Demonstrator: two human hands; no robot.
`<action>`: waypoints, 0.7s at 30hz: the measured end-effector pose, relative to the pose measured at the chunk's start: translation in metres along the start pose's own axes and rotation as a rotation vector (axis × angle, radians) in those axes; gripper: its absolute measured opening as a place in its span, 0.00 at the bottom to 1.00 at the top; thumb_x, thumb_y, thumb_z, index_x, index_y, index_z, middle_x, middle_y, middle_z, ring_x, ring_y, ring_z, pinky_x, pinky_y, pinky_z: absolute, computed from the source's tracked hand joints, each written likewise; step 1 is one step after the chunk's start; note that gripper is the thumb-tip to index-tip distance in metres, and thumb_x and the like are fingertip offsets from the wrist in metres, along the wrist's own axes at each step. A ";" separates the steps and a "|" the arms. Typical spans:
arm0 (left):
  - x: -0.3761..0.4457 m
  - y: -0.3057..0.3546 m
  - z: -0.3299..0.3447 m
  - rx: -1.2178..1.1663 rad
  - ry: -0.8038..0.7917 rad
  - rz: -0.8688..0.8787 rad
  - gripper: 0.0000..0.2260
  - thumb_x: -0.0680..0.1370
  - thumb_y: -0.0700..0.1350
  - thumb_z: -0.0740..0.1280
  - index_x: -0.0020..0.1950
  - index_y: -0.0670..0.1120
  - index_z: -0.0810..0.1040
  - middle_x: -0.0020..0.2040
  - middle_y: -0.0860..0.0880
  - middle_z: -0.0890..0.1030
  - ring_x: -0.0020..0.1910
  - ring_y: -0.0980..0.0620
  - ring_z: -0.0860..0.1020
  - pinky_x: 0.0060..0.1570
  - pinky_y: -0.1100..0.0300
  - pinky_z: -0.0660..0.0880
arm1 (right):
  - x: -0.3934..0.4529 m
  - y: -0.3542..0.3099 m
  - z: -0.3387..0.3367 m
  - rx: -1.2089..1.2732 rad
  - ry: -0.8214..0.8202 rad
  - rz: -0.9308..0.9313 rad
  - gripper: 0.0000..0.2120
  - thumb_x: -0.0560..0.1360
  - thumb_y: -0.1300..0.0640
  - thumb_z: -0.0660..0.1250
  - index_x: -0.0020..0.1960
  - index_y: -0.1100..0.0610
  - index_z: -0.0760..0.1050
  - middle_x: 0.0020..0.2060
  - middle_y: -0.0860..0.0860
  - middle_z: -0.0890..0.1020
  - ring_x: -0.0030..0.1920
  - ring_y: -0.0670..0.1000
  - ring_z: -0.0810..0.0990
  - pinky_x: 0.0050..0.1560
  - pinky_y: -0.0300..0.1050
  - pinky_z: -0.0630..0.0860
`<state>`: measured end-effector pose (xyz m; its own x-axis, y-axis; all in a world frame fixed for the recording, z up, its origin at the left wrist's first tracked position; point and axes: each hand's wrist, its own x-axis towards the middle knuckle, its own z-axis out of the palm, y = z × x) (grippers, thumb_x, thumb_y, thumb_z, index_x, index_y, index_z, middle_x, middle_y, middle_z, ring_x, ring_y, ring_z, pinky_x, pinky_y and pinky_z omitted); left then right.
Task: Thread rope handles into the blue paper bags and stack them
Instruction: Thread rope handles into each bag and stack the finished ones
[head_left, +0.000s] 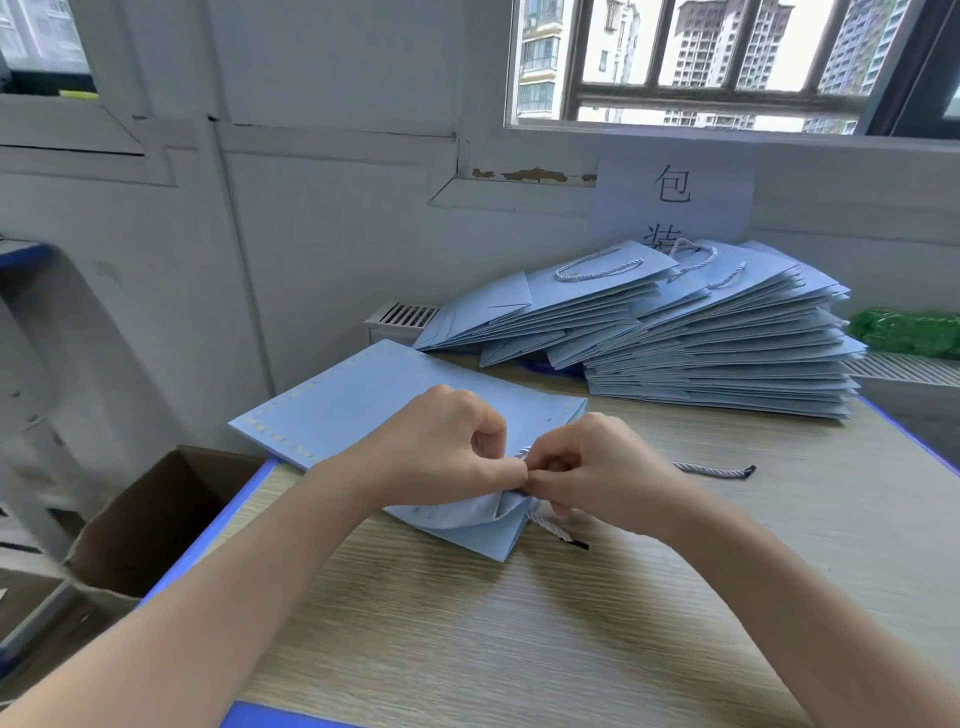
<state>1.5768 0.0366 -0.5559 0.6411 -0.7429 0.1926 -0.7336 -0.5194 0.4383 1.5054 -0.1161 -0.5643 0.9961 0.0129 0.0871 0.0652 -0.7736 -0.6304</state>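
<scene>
Wood-grain table (467, 623) under a window; I see left hand (447, 447) and right hand (597, 473) pinched together on the rope handle (550, 527) at the flat blue bag (363, 410) mouth, stack (701, 332) at two o'clock; hard tugging risks tearing paper.

Near side of the hands (524, 467): bare worktop (467, 623), open to pass.
Under them: flat blue bag (337, 405), spreading left.
Right: loose rope (711, 470), bare surface around it.
Far right: tall bag stack (717, 338) blocks the back.
Left, below the edge: open cardboard box (156, 519).
</scene>
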 end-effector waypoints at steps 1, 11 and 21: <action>0.000 0.001 0.000 0.014 -0.020 -0.005 0.11 0.64 0.59 0.63 0.36 0.53 0.76 0.40 0.55 0.81 0.45 0.58 0.78 0.49 0.54 0.75 | 0.000 0.001 -0.005 -0.033 -0.003 0.008 0.09 0.71 0.59 0.69 0.33 0.51 0.77 0.19 0.40 0.73 0.23 0.39 0.71 0.28 0.30 0.64; 0.007 -0.009 0.011 0.193 0.034 0.017 0.07 0.76 0.57 0.66 0.46 0.55 0.73 0.45 0.60 0.76 0.45 0.60 0.78 0.48 0.57 0.73 | -0.016 0.026 -0.066 0.219 0.198 0.108 0.10 0.72 0.65 0.66 0.32 0.63 0.74 0.21 0.50 0.70 0.25 0.48 0.64 0.26 0.36 0.61; 0.013 -0.016 0.019 0.135 0.020 -0.023 0.17 0.79 0.48 0.61 0.68 0.48 0.70 0.65 0.50 0.71 0.66 0.53 0.67 0.64 0.60 0.64 | -0.007 0.039 -0.048 -0.178 0.018 0.165 0.06 0.71 0.59 0.66 0.48 0.51 0.77 0.36 0.46 0.76 0.34 0.43 0.72 0.35 0.37 0.68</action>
<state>1.5928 0.0274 -0.5773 0.6618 -0.7220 0.2019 -0.7411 -0.5895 0.3213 1.4976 -0.1766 -0.5523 0.9910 -0.1333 0.0086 -0.1118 -0.8635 -0.4918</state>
